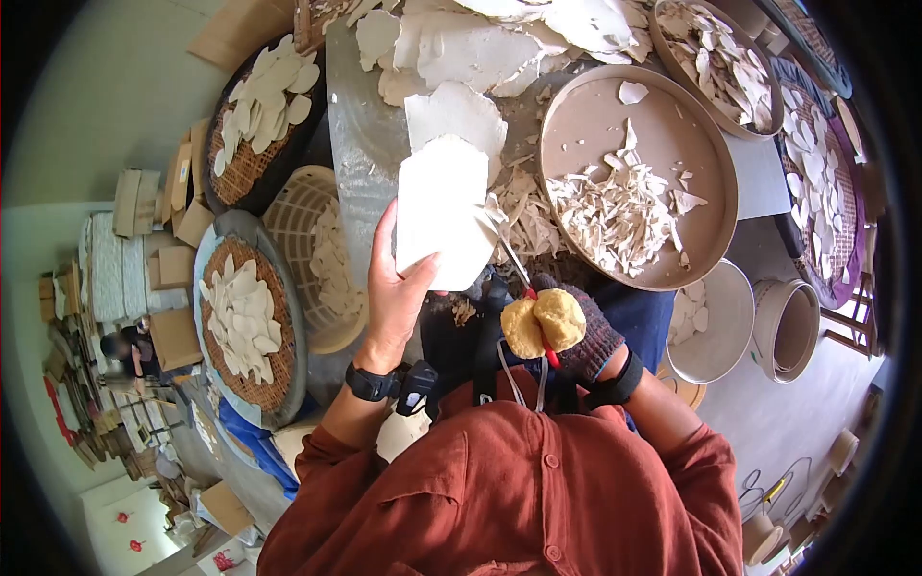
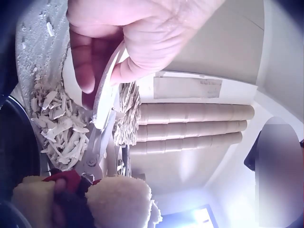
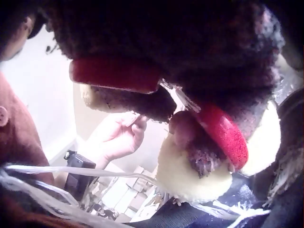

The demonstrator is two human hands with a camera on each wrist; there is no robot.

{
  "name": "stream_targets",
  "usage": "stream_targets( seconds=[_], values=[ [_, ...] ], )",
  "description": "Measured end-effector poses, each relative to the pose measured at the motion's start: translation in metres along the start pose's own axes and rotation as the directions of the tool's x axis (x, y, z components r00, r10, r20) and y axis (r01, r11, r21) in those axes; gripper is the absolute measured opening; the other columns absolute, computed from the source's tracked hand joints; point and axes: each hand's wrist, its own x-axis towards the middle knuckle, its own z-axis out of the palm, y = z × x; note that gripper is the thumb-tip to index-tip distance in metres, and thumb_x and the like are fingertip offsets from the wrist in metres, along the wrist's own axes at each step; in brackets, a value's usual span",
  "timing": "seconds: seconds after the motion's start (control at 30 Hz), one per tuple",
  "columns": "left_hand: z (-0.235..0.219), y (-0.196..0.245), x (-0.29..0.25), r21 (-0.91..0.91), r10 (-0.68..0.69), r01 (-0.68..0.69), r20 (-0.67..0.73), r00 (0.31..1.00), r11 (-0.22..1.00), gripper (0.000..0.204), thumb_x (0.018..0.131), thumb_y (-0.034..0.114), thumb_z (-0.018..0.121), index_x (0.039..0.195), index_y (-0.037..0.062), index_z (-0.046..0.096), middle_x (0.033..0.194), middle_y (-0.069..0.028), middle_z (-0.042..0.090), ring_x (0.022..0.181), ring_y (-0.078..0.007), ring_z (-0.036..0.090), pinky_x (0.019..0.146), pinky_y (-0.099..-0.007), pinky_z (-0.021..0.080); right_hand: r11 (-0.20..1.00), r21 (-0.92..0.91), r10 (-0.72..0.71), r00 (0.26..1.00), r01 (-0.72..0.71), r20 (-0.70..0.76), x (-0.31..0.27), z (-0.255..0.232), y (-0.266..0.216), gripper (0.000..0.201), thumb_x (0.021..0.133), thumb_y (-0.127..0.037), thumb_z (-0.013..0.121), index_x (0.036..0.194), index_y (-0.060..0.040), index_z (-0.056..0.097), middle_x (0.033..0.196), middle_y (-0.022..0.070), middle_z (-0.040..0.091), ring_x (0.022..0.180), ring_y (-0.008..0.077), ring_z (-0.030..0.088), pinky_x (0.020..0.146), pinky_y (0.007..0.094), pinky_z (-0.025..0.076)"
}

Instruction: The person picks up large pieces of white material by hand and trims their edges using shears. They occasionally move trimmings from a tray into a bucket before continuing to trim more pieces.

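My left hand [image 1: 389, 312] pinches a flat, pale, thin slab [image 1: 442, 206] by its lower edge, thumb on the near face. In the left wrist view the slab [image 2: 108, 92] is seen edge-on. My right hand [image 1: 594, 341], in a dark knitted glove, grips shears with red handles [image 3: 223, 135] in the right wrist view. Yellow foam pads [image 1: 543, 322] are wrapped around the grips. The shears' blades [image 2: 93, 154] meet the slab's edge in the left wrist view. From the head view, the blades lie at the slab's right side, their tips hidden by glare.
A round tray [image 1: 706, 226] of pale offcuts stands at the right of the metal table [image 1: 355, 125]. Larger slabs [image 1: 471, 48] are piled at the back. Round woven trays [image 1: 279, 379] of cut pieces and a plastic basket [image 1: 288, 216] stand left. A white bucket [image 1: 730, 322] sits at lower right.
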Motion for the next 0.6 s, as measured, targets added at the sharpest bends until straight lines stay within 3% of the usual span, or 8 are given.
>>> stream_targets(
  seconds=[0.03, 0.13, 0.2, 0.3, 0.37, 0.43, 0.53, 0.6],
  values=[
    [0.000, 0.000, 0.000, -0.004, -0.007, 0.007, 0.006, 1.000, 1.000, 0.068, 0.082, -0.004, 0.058, 0.141, 0.0019, 0.024, 0.125, -0.0110, 0.047, 0.109, -0.0170, 0.052, 0.083, -0.0279, 0.049, 0.978, 0.185, 0.096, 0.995, -0.097, 0.012, 0.000, 0.001, -0.002, 0.030, 0.076, -0.018, 0.069, 0.101, -0.0076, 0.056, 0.092, 0.0071, 0.061, 0.091, 0.0210, 0.060, 0.083, 0.0307, 0.048],
    [0.000, 0.001, -0.002, -0.028, -0.060, 0.061, 0.014, 0.998, 0.998, 0.068, 0.081, -0.004, 0.058, 0.140, 0.0012, 0.024, 0.127, -0.0117, 0.045, 0.113, -0.0178, 0.049, 0.093, -0.0293, 0.044, 0.818, 0.556, 0.145, 0.988, -0.150, 0.054, 0.002, 0.006, -0.009, 0.030, 0.076, -0.017, 0.070, 0.101, -0.0069, 0.056, 0.091, 0.0061, 0.061, 0.090, 0.0192, 0.061, 0.084, 0.0313, 0.048],
    [0.003, 0.006, -0.005, -0.064, -0.133, 0.133, 0.004, 0.991, 0.989, 0.068, 0.081, -0.005, 0.058, 0.140, 0.0013, 0.025, 0.129, -0.0119, 0.044, 0.115, -0.0185, 0.048, 0.096, -0.0307, 0.041, 0.822, 0.549, 0.146, 0.988, -0.150, 0.051, 0.000, 0.008, 0.000, 0.026, 0.077, -0.013, 0.067, 0.100, -0.0066, 0.056, 0.091, 0.0062, 0.061, 0.090, 0.0191, 0.061, 0.085, 0.0315, 0.048],
    [0.000, -0.007, -0.003, -0.054, -0.038, 0.036, -0.042, 0.998, 0.998, 0.069, 0.081, -0.007, 0.056, 0.141, 0.0036, 0.023, 0.125, -0.0120, 0.047, 0.103, -0.0169, 0.057, 0.074, -0.0247, 0.054, 0.816, 0.562, 0.132, 0.990, -0.134, 0.044, 0.002, 0.010, 0.008, 0.019, 0.081, -0.010, 0.061, 0.098, -0.0052, 0.057, 0.091, 0.0075, 0.062, 0.088, 0.0197, 0.061, 0.083, 0.0323, 0.049],
    [-0.003, -0.014, -0.003, -0.024, 0.025, -0.026, -0.042, 0.999, 0.999, 0.070, 0.081, -0.007, 0.056, 0.141, 0.0032, 0.022, 0.127, -0.0122, 0.046, 0.107, -0.0170, 0.054, 0.082, -0.0269, 0.051, 0.691, 0.722, 0.071, 0.997, -0.044, -0.007, 0.003, 0.012, 0.017, 0.022, 0.085, -0.015, 0.058, 0.101, -0.0020, 0.056, 0.094, 0.0101, 0.062, 0.090, 0.0213, 0.062, 0.083, 0.0345, 0.050],
    [-0.004, -0.012, -0.004, -0.030, 0.017, -0.018, -0.030, 0.999, 0.999, 0.070, 0.081, -0.007, 0.056, 0.141, 0.0029, 0.021, 0.129, -0.0121, 0.045, 0.111, -0.0172, 0.052, 0.089, -0.0287, 0.047, 0.369, 0.921, -0.017, 0.992, 0.123, -0.126, 0.008, 0.019, 0.036, 0.036, 0.089, -0.027, 0.057, 0.109, 0.0031, 0.055, 0.103, 0.0143, 0.062, 0.096, 0.0237, 0.062, 0.087, 0.0383, 0.050],
    [-0.005, -0.003, -0.014, -0.061, -0.056, 0.056, -0.002, 0.998, 0.997, 0.071, 0.081, -0.007, 0.056, 0.142, 0.0026, 0.022, 0.131, -0.0117, 0.043, 0.114, -0.0173, 0.049, 0.095, -0.0303, 0.043, 0.615, 0.776, 0.053, 0.974, 0.142, -0.220, 0.020, 0.003, 0.054, 0.022, 0.090, -0.016, 0.046, 0.099, 0.0010, 0.057, 0.093, 0.0120, 0.063, 0.086, 0.0231, 0.062, 0.078, 0.0341, 0.050],
    [-0.006, -0.005, -0.018, -0.046, -0.050, 0.051, 0.025, 0.998, 0.998, 0.071, 0.081, -0.007, 0.056, 0.142, 0.0026, 0.022, 0.132, -0.0113, 0.043, 0.115, -0.0171, 0.048, 0.096, -0.0306, 0.042, 0.662, 0.730, -0.038, 0.981, 0.169, -0.192, 0.027, 0.007, 0.051, 0.024, 0.091, -0.016, 0.047, 0.103, 0.0026, 0.056, 0.097, 0.0120, 0.064, 0.091, 0.0234, 0.062, 0.082, 0.0359, 0.050]
  ],
)
